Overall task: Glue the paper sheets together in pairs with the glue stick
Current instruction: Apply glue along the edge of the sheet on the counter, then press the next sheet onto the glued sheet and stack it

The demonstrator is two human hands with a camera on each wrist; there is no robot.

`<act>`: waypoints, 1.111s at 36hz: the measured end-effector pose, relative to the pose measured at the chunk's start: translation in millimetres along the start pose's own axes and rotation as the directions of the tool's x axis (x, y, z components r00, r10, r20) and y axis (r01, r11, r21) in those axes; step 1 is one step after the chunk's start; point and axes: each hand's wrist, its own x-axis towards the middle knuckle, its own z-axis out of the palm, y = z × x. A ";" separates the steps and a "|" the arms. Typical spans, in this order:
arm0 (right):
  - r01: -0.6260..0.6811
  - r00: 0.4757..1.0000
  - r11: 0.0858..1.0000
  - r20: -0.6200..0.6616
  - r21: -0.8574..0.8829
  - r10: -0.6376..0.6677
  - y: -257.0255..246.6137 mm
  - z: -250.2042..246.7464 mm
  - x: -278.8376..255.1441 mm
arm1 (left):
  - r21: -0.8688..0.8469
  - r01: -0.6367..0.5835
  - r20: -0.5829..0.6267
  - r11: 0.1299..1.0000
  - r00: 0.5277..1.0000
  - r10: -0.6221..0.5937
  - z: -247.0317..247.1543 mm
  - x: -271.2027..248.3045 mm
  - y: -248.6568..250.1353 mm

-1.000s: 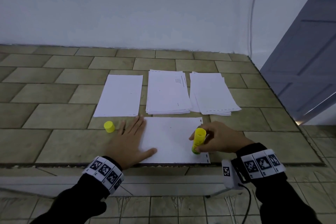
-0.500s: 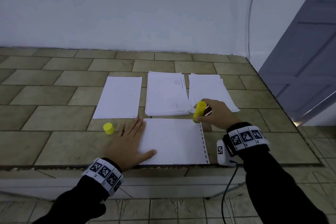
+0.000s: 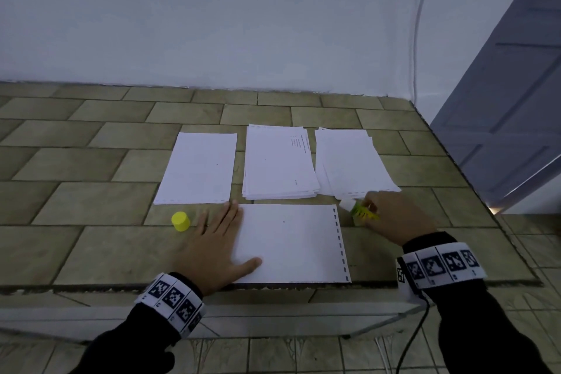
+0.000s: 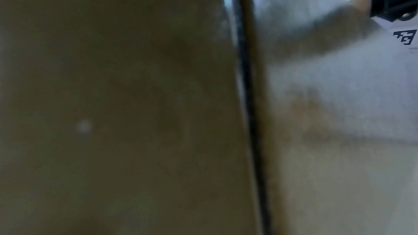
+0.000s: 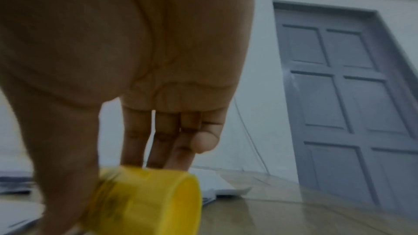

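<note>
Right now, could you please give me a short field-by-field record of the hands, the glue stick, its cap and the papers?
left hand: flat, fingers spread, pressing the near sheet at its left edge
right hand: holds the glue stick beside the sheet's top right corner
glue stick: uncapped, tilted, blurred
cap: yellow, standing on the tiled table, left of the left hand
far row: single sheet, middle stack, loose right pile

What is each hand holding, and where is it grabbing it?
The right hand grips the yellow glue stick around its barrel, near the base. The left hand holds nothing; it presses flat on the front paper sheet.
</note>
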 end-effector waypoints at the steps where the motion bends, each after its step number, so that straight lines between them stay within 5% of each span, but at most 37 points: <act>1: -0.036 0.999 0.996 -0.036 0.076 0.038 3.3 0.1 0.4 | 0.007 0.002 -0.001 1.000 1.000 -0.002 1.3 -0.3 -0.4; 7: -0.211 0.934 0.897 -0.191 0.388 0.302 20.4 1.7 3.9 | -0.030 -0.027 -0.040 0.999 0.999 0.026 3.2 -1.1 -2.1; 20: -0.437 0.841 0.759 -0.082 0.483 0.536 28.5 9.9 3.7 | -0.014 -0.042 -0.034 0.999 0.999 0.042 0.7 -0.9 -1.6; 24: -0.502 0.860 0.788 0.105 0.356 0.500 15.4 12.4 -6.1 | -0.017 -0.051 -0.027 0.999 0.998 0.051 0.7 -1.4 -2.3; 27: -0.406 0.914 0.849 0.176 0.337 0.367 -4.3 13.6 -4.1 | -0.015 -0.044 -0.024 0.999 0.999 0.044 0.1 -1.8 -2.3; 30: -0.214 0.976 0.887 0.068 0.410 0.205 -29.1 9.7 4.7 | -0.034 -0.041 -0.029 0.999 0.999 0.040 0.9 -2.3 -2.2; 33: -0.123 0.985 0.921 -0.070 0.370 0.160 -45.0 7.9 22.8 | -0.042 -0.031 -0.024 0.999 0.999 0.030 0.4 -2.3 -1.8; 40: -0.234 0.970 0.969 -0.041 0.079 0.238 -51.6 20.6 69.0 | -0.064 -0.033 -0.043 0.997 0.999 0.030 2.5 -1.9 -3.3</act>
